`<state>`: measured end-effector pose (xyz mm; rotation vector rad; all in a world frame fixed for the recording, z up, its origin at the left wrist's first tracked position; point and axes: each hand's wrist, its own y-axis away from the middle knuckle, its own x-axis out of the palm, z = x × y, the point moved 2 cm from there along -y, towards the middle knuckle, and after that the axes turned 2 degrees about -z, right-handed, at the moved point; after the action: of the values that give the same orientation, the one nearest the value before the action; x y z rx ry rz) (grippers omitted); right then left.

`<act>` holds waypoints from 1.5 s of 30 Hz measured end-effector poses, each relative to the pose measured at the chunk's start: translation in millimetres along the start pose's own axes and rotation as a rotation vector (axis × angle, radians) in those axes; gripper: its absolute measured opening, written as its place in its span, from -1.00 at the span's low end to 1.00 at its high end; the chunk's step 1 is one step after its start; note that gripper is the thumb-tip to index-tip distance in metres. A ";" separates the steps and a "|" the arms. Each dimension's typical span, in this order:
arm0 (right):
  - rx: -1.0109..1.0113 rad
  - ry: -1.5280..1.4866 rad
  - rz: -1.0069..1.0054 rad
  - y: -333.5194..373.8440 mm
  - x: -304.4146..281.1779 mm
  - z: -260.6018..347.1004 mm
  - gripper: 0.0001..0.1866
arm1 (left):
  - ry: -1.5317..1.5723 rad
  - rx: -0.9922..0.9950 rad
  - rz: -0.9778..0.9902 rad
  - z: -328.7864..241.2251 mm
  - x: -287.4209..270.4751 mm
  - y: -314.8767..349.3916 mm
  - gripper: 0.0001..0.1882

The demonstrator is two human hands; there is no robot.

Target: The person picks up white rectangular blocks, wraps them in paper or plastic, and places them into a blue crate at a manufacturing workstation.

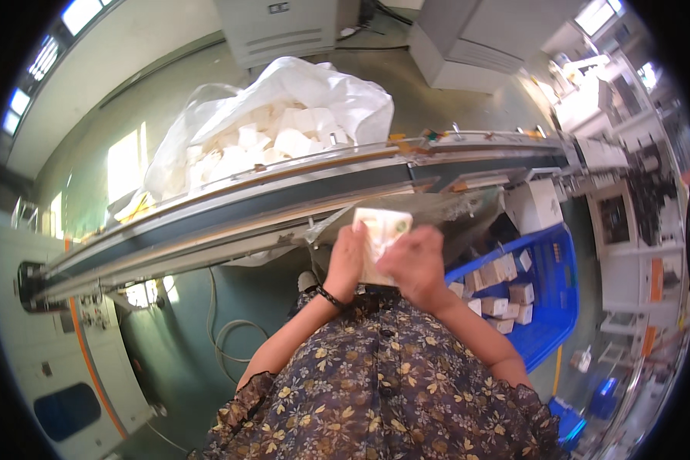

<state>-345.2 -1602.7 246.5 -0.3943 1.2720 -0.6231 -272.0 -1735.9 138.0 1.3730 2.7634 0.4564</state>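
A flat, pale carton (382, 225) with a small green mark is held up in front of my body, just on the near side of the conveyor. My left hand (346, 262) grips its left edge, thumb on the front face. Against its lower right side is my right hand (417, 263), fingers curled in and somewhat blurred by motion. The fingers hide part of the carton's lower half. To my right, a blue crate (566, 295) contains several small white and tan boxes (496, 272).
A long conveyor (284, 186) crosses in front of me. Beyond it stands a large white bag (368, 103) full of white pieces. Translucent plastic sheeting (468, 218) hangs at the conveyor's near side. A hose (230, 337) lies coiled on the floor to the left, near a pale machine (46, 345).
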 end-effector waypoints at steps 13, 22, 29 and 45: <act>-0.626 -0.125 0.311 -43.2 21.9 -19.2 -0.59 | 0.224 -0.008 0.065 -36.0 -9.0 13.7 -0.59; -0.110 -1.250 -0.434 -93.8 -58.2 -2.4 -0.44 | 1.118 -0.526 0.635 -72.5 34.0 9.2 -0.55; 0.474 -0.601 -0.782 -62.2 -17.9 -62.0 -0.57 | 0.156 0.285 0.366 -72.5 26.2 0.3 -0.65; 1.314 -1.356 -0.139 57.8 53.8 -96.5 -0.45 | -0.509 0.395 0.360 -90.4 27.9 -8.6 -0.52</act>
<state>-416.9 -1585.8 145.9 0.2372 -0.5520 -0.9093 -309.1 -1741.5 225.2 1.7678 2.2626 -0.4157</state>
